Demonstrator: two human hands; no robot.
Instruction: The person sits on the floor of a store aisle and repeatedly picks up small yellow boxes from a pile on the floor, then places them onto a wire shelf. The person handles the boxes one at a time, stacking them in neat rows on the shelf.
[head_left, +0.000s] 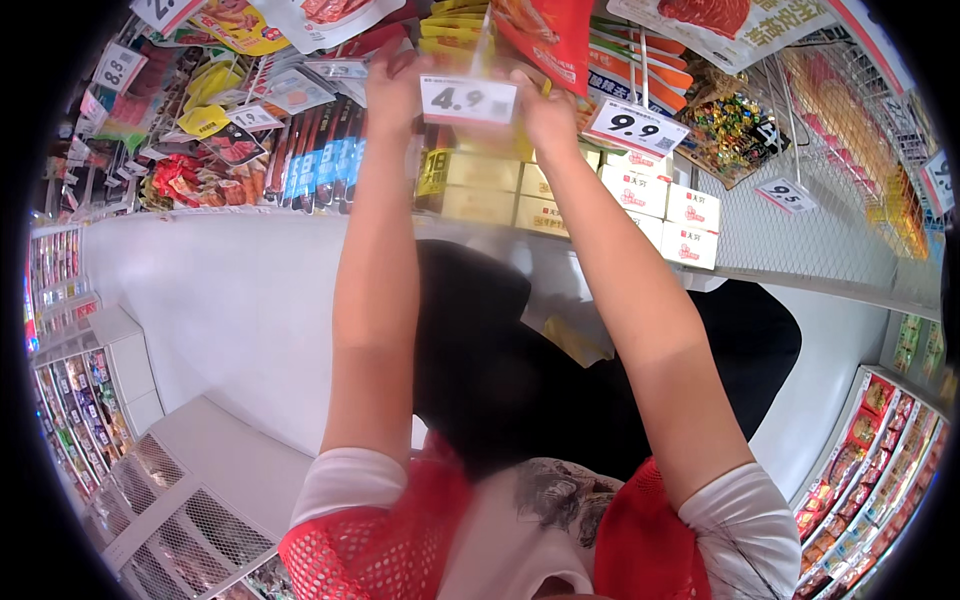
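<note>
Both arms reach forward to a snack display rack. My left hand (394, 86) is at the left of a white price tag (469, 99), its fingers curled and blurred. Whether it grips anything is hidden. To the tag's right, my right hand (547, 112) has its fingers closed on the edge of a blurred yellow packet (523, 139), mostly hidden behind the tag. More yellow packets (454, 30) hang on the metal hook above. A red snack pouch (551, 37) hangs just beyond my right hand.
Pale yellow and white boxes (480, 176) are stacked below the hands. Blue-banded packs (322, 161) stand to the left. A bag of wrapped candies (731, 112) hangs at right above a mesh shelf (757, 225). Low mesh shelving (202, 517) stands behind on the left. My dark-clothed knees (480, 292) are bent beneath the rack.
</note>
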